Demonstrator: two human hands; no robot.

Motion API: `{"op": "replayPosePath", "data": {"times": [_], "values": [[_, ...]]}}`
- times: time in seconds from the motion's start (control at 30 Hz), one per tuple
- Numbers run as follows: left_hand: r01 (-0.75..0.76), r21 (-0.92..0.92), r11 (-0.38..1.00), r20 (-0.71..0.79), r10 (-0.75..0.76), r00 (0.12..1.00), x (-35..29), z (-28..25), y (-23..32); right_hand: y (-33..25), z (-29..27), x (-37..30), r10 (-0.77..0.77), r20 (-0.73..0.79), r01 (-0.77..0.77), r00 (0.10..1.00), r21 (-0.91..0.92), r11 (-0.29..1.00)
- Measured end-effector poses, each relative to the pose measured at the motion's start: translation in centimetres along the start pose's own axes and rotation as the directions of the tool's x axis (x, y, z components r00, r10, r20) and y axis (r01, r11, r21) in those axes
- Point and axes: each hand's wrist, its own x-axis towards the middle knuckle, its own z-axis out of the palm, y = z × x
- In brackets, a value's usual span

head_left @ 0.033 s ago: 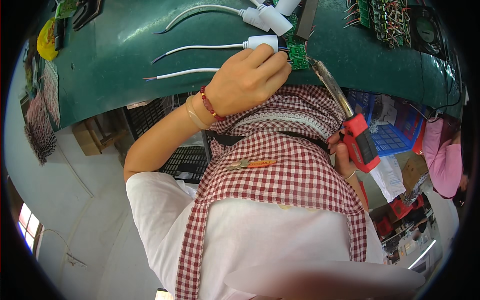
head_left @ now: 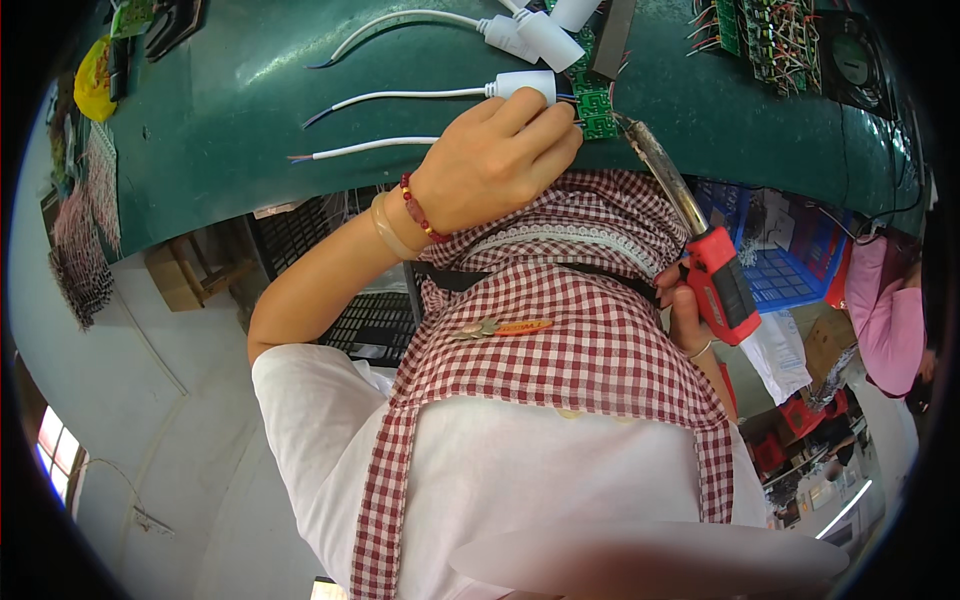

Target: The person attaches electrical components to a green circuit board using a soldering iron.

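My left hand (head_left: pixel 502 158) is closed at the near edge of the green circuit board (head_left: pixel 597 112), its fingers curled downward. A white cable (head_left: pixel 375 146) with bare coloured ends runs under this hand; the fingers hide its other end. Just beyond lies another white cable (head_left: pixel 410 95) with a white cylindrical housing (head_left: pixel 526 84), touching my fingers, its thin wires reaching the board. My right hand (head_left: pixel 686 312) grips the red and black handle of a soldering iron (head_left: pixel 718 285). The iron's tip is close beside the board's right corner; whether they touch I cannot tell.
More white housings with cables (head_left: pixel 545 38) lie farther back on the green table (head_left: pixel 240 130), next to a dark bar (head_left: pixel 614 40). Wired circuit boards (head_left: pixel 780 45) and a black round device (head_left: pixel 853 62) are at the right. A yellow lump (head_left: pixel 93 80) sits far left.
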Motion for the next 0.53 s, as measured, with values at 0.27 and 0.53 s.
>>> {"op": "replayPosePath", "data": {"times": [0.27, 0.53], "values": [[0.226, 0.054, 0.973, 0.020, -0.228, 0.974, 0.9, -0.2, 1.1, 0.8, -0.1, 0.5, -0.076, -0.033, 0.078, 0.997, 0.058, 0.995], [0.326, 0.090, 0.941, 0.010, -0.328, 0.945, 1.1, 0.8, 1.8, 1.7, -1.1, 0.0, -0.016, -0.005, 0.017, 1.000, 0.098, 0.995]]}}
